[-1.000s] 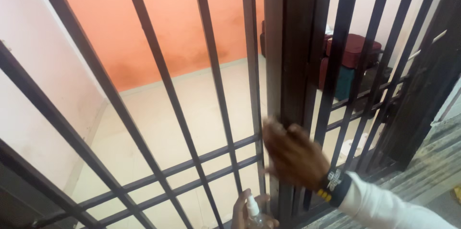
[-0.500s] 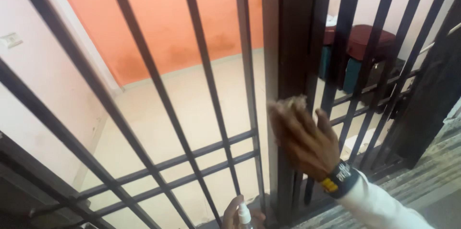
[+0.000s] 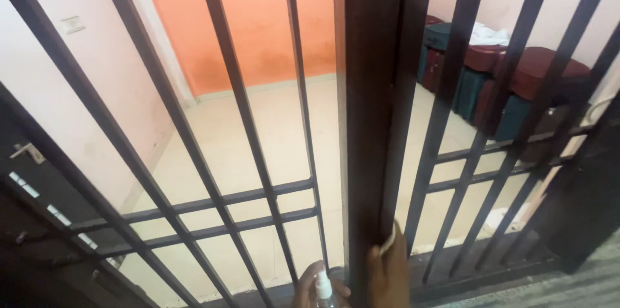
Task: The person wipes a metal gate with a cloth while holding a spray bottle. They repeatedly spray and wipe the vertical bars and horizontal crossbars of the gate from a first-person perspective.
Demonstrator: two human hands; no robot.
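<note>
A dark metal barred gate (image 3: 245, 133) fills the view, with a thick dark centre post (image 3: 369, 121). My right hand (image 3: 389, 272) presses a small pale cloth (image 3: 387, 243) against the lower part of that post, fingers wrapped around its edge. My left hand (image 3: 313, 290) sits at the bottom edge of the view, holding a small clear spray bottle (image 3: 323, 288) with a white nozzle, just left of the post. Most of both hands is cut off by the frame.
Behind the bars lie a cream tiled floor (image 3: 278, 133), an orange back wall (image 3: 258, 17) and a pale left wall (image 3: 71, 82). Maroon and teal stools or cases (image 3: 516, 82) stand at the right behind the gate. A dark door frame (image 3: 581, 211) is at the far right.
My right hand with the cloth has slid down the centre post, from mid-height to near its base. The view has shifted right and tilted, and the left hand with the bottle stays low.
</note>
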